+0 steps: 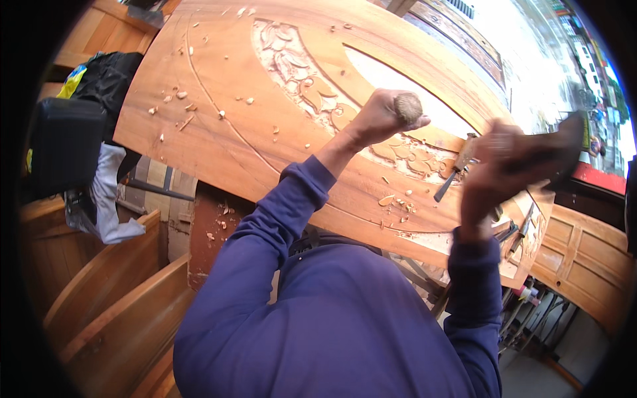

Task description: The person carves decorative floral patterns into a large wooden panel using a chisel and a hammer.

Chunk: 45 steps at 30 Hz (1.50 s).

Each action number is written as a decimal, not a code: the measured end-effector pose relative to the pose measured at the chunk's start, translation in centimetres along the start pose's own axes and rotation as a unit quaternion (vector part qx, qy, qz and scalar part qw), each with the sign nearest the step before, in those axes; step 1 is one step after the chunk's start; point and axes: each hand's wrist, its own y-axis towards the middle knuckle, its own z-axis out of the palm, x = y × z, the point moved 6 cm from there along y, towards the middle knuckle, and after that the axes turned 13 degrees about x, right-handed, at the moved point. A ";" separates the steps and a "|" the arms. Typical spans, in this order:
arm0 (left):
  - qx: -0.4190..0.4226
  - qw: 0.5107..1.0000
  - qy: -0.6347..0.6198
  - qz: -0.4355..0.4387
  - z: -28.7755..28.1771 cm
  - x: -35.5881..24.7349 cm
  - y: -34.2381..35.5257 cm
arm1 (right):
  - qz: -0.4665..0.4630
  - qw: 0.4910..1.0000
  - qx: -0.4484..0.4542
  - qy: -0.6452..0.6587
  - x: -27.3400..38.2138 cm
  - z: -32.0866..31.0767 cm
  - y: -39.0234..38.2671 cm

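A large wooden panel (225, 60) lies under my hands, with a curved band of carved leaves and scrolls (292, 63). Over this band, my left hand (377, 121) is closed round an upright tool; only its round wooden handle end (407, 106) shows, so its blade is hidden. To the right, my right hand (490, 156) is raised and smeared by motion. It grips a dark, wide-headed wooden mallet (561, 152), also blurred, whose head points right, apart from the handle end. Between the hands a chisel (448, 185) rests on the panel, its wooden handle partly hidden.
Wood chips (398, 202) are scattered over the panel. More hand tools (523, 229) lie at its right end. A black case (66, 142) and grey cloth (106, 192) are at the left, above curved wooden pieces (113, 265). Another panelled wooden piece (584, 252) stands at the right.
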 end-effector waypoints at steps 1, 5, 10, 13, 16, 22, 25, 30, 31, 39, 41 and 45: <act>-0.009 0.998 -0.052 -0.034 0.0 0.3 -0.1 | -0.051 0.991 0.068 -0.100 -0.6 1.1 -1.4; 0.007 0.996 -0.079 -0.033 -1.0 2.4 -1.0 | 0.022 0.901 0.286 -0.326 -0.2 2.4 -2.8; -0.004 0.987 -0.104 -0.122 -3.2 6.4 -2.1 | 0.066 0.956 0.208 -0.194 -1.9 5.7 -3.3; -0.052 0.983 -0.148 -0.096 -0.4 4.1 -0.9 | 0.127 0.984 0.119 -0.023 -3.7 5.2 -5.7; -0.034 0.985 -0.141 -0.088 -0.4 3.0 -1.3 | 0.178 0.957 0.033 0.227 -4.7 6.0 -8.3; 0.055 0.972 0.189 0.128 3.9 -2.6 -6.8 | 0.323 0.835 -0.054 0.442 -1.3 3.2 -13.6; 0.048 0.960 0.268 0.067 5.9 -4.8 -6.4 | 0.417 0.713 -0.103 0.554 -2.3 3.5 -20.2; -0.003 0.887 0.454 -0.088 6.8 -1.8 -2.1 | 0.438 0.557 -0.146 0.690 -0.5 2.4 -26.4; 0.018 0.866 0.488 -0.106 6.6 0.0 -1.5 | 0.419 0.545 -0.140 0.713 -0.6 2.0 -27.2; 0.029 0.785 0.606 -0.125 9.1 -1.3 -0.9 | 0.330 0.498 -0.123 0.792 -1.2 -3.5 -31.9; 0.031 0.920 0.364 -0.138 10.6 -1.6 -2.8 | 0.299 0.506 -0.086 0.805 -1.8 -4.0 -33.0; 0.328 0.926 0.097 -0.160 22.2 -6.6 -4.7 | 0.420 0.581 -0.021 0.697 -2.6 -5.1 -35.3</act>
